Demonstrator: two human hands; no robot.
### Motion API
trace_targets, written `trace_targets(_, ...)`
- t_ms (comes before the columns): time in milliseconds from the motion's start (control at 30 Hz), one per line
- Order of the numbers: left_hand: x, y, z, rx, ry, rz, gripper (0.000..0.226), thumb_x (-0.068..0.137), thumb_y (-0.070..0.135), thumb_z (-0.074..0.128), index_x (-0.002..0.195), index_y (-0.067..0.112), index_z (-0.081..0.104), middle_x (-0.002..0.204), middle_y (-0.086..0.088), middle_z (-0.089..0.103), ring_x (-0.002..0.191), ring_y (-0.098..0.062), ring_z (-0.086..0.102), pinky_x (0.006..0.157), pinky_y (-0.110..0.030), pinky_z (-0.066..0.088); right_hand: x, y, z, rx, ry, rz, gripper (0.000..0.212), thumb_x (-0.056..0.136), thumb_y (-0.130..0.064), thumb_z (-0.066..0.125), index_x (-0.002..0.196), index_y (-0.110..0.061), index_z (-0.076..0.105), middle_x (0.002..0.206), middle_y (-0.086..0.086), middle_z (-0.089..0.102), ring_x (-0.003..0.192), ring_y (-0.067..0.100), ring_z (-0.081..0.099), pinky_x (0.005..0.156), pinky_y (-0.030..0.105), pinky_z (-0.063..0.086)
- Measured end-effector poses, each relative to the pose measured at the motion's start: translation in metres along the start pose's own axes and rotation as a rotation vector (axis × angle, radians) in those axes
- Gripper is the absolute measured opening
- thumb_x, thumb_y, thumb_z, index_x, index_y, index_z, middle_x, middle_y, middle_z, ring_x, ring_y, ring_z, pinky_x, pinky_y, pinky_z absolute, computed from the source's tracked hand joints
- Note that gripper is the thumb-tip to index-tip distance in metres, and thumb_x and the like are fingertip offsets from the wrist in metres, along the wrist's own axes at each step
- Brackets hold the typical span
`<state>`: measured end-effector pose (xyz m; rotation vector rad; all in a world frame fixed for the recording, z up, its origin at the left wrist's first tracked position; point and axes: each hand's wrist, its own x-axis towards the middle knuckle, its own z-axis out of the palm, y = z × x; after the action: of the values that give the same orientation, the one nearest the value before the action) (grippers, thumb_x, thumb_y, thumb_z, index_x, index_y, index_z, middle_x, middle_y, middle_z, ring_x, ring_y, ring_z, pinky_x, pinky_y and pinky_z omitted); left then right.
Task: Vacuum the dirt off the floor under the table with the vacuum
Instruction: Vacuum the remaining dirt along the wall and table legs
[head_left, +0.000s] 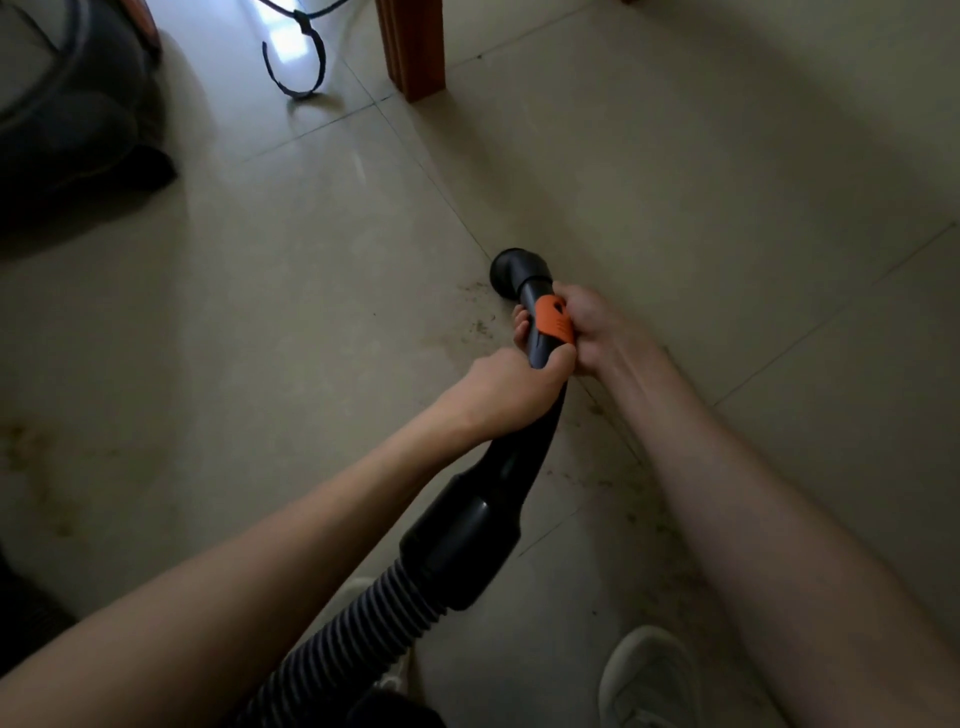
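Observation:
A black vacuum wand (488, 499) with an orange slider (555, 319) runs from a ribbed grey hose (363, 618) at the bottom up to a round black nozzle (517, 271) on the tiled floor. My left hand (511, 387) grips the wand just below the orange part. My right hand (592, 325) holds the wand at the orange slider from the right side. Brown dirt specks (478, 325) lie on the tile just left of the nozzle, and more dirt (613, 488) trails back along the grout line toward me.
A wooden table leg (415, 47) stands at the top centre. The dark vacuum body (72, 119) sits at the top left, with a black cord strap (296, 62) lying on the floor beside it. My white shoe (649, 680) is at the bottom right.

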<state>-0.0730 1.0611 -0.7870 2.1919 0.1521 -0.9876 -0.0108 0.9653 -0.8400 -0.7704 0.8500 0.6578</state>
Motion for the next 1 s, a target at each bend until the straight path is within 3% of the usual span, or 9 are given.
trace_targets(167, -0.002, -0.004, -0.003, -0.026, 0.022, 0.002, 0.05, 0.095, 0.054, 0.032, 0.089, 0.01, 0.055, 0.074, -0.006, 0.054, 0.067, -0.022, 0.056, 0.055, -0.026, 0.036, -0.001, 0.003, 0.004, -0.088, 0.049, -0.021, 0.044, 0.103, -0.039, 0.031, 0.089, 0.001, 0.044, 0.066, 0.01, 0.047, 0.052, 0.017, 0.046, 0.037, 0.018, 0.045)
trace_targets(367, -0.011, -0.016, -0.004, -0.031, -0.016, 0.004, 0.051, 0.096, 0.052, 0.03, 0.066, 0.015, 0.045, 0.061, -0.001, 0.047, 0.05, -0.013, 0.044, 0.044, -0.023, 0.028, 0.001, 0.018, 0.011, -0.183, 0.093, -0.058, 0.042, 0.103, -0.039, 0.033, 0.085, -0.002, 0.044, 0.067, 0.009, 0.044, 0.055, 0.016, 0.043, 0.034, 0.017, 0.042)
trace_targets(700, -0.016, -0.018, -0.001, -0.061, -0.03, 0.007, 0.049, 0.097, 0.053, 0.028, 0.065, 0.018, 0.041, 0.06, -0.001, 0.043, 0.048, -0.013, 0.041, 0.044, -0.023, 0.027, -0.007, 0.018, 0.014, -0.391, 0.123, -0.072, 0.03, 0.101, -0.03, 0.036, 0.086, -0.005, 0.041, 0.065, 0.008, 0.045, 0.052, 0.014, 0.045, 0.037, 0.017, 0.042)
trace_targets(900, -0.015, -0.021, 0.0, -0.107, 0.011, -0.016, 0.047, 0.096, 0.053, 0.03, 0.079, 0.013, 0.048, 0.064, -0.002, 0.046, 0.052, -0.014, 0.044, 0.046, -0.024, 0.028, -0.006, 0.019, 0.02, -0.426, 0.083, -0.05, 0.028, 0.101, -0.029, 0.035, 0.091, -0.003, 0.041, 0.064, 0.008, 0.044, 0.053, 0.014, 0.044, 0.036, 0.017, 0.041)
trace_targets(1000, -0.019, -0.023, -0.002, -0.137, 0.029, -0.043, 0.053, 0.095, 0.054, 0.031, 0.096, 0.009, 0.059, 0.066, -0.003, 0.046, 0.053, -0.015, 0.045, 0.046, -0.024, 0.029, -0.003, 0.02, 0.024, -0.427, 0.057, -0.015, 0.03, 0.101, -0.03, 0.035, 0.088, -0.004, 0.041, 0.06, 0.007, 0.045, 0.051, 0.014, 0.044, 0.035, 0.017, 0.041)
